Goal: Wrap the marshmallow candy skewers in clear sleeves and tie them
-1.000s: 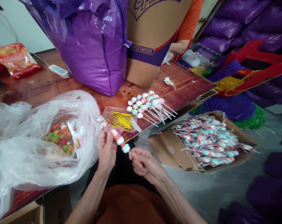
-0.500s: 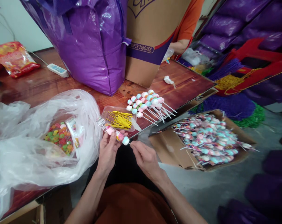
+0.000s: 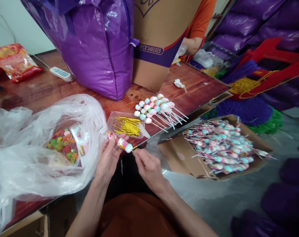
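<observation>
A marshmallow stick in a clear printed wrapper lies slanted across my left hand, whose thumb and fingers close around its far part. My right hand pinches the near end, just below a pale blue and white marshmallow. A thin yellow strip shows beside the right fingertips; whether they grip it I cannot tell. Beyond my hands sits a clear plastic tray with yellow twist ties. Unwrapped marshmallow sticks lie in a pile right of the tray, white sticks pointing toward the table edge.
Left, a clear plastic bag holds colourful ring candies. A purple bag and a tall carton stand behind. An open cardboard box of wrapped marshmallow sticks is at right. A person's arm shows behind the carton.
Both hands have shifted slightly left with the marshmallow stick. The wrapper now reaches further over the marshmallow nearest my right hand. A yellow strip now shows by the right fingertips.
</observation>
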Demonstrator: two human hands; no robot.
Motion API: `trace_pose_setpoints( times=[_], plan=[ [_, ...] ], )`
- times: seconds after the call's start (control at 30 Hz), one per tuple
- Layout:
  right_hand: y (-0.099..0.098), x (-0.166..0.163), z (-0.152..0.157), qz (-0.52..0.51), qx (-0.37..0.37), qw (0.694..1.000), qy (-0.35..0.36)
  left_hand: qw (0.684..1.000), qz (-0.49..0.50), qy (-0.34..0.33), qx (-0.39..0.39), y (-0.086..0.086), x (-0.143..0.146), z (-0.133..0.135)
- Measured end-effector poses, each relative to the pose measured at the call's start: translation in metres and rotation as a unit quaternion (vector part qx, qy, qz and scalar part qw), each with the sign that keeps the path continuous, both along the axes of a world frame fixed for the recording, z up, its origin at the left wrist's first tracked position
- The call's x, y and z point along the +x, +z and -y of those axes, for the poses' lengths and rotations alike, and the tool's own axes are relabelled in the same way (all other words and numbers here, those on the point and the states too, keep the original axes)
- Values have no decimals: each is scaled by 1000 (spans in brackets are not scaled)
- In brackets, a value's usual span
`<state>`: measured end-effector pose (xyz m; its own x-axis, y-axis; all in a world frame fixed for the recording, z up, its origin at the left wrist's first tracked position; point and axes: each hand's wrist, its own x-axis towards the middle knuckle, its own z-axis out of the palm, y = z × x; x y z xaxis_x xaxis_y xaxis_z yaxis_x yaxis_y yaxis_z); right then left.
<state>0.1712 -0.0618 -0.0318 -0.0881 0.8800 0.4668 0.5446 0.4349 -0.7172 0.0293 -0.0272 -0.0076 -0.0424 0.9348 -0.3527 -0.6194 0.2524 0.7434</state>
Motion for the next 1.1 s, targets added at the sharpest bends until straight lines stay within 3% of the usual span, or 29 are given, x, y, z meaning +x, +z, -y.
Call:
trace_pose_setpoints(
  times=[0.1,0.2,0.3,0.4,0.63,0.77,1.1],
  plan=[
    [3,7,1,-35,-31,999,23,1000,14,22,-5,-1,-3,-4],
    [11,15,-2,-57,-121,988,72,1000,15,26,-3,-3,-6,-6],
    [18,22,-5,-88,-235,963,102,1000,11,20,-5,-5,-7,-7],
    [19,21,-4,-135,-298,940,100,1000,5,15,-3,-6,-4,-5],
    [11,-2,-3,-180,-262,947,51,1000,-4,20,22,-12,10,1],
    [11,-4,-3,-165,-226,957,74,1000,6,15,13,-10,6,-1],
    [9,-11,12,-207,-267,941,26,990,58,127,27,-10,20,1]
  ],
)
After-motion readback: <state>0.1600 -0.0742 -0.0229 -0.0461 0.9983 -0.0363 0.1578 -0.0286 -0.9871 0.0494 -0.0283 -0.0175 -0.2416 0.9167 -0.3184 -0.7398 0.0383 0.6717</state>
